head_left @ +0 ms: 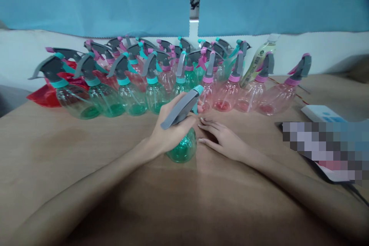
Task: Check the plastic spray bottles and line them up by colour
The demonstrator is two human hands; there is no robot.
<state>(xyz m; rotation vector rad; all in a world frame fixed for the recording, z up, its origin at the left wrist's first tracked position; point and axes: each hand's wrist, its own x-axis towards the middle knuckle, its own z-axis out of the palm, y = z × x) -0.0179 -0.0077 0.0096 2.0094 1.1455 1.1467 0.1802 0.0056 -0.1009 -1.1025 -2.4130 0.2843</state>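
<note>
A green see-through spray bottle with a grey and teal trigger head is in the middle of the table. My left hand is wrapped round its neck, below the head. The nozzle points away from me, and the fingers on the far side are partly hidden by the head. To the right of the bottle, my right hand lies on the tabletop with its fingers spread, holding nothing. Just beyond my hands stands a front row of spray bottles, green ones at left and pink ones at right.
More spray bottles crowd behind the front row, along the wall. Red plastic lies at the far left. A yellowish drink bottle leans among the pink ones. At right are a white box and a partly blurred-out device on the wooden table.
</note>
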